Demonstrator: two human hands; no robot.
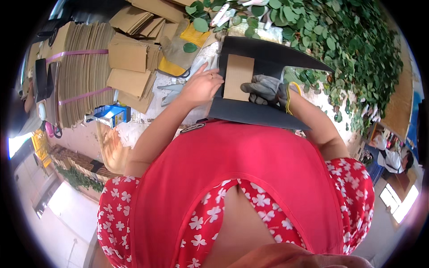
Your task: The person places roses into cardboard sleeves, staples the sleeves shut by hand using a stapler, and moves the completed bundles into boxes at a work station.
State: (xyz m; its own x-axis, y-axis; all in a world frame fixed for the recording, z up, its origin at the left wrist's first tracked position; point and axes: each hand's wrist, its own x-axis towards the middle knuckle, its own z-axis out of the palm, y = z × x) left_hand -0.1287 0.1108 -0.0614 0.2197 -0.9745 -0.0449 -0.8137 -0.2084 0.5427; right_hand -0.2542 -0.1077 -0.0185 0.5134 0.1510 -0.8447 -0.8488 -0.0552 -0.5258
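A black open box or folded sheet (pixel 263 111) lies in front of my chest, its long flaps spread toward the far and near sides. Inside, toward its left end, rests a brown rectangular piece of cardboard (pixel 237 73). My bare left hand (pixel 203 87), with a ring on it, is at the box's left edge, fingers bent over that edge. Reaching in from the right, my right hand (pixel 267 89) wears a grey glove with a yellow cuff. Its curled fingers are on the cardboard's right edge; their undersides are hidden.
Tall strapped cardboard stacks (pixel 85 67) stand on the left, with loose cardboard pieces (pixel 129 82) beside them. A grey and yellow work glove (pixel 176 49) and a blue box (pixel 111 115) lie nearby. Leafy green branches (pixel 348 49) cover the far right. Another person (pixel 393 161) is farther right.
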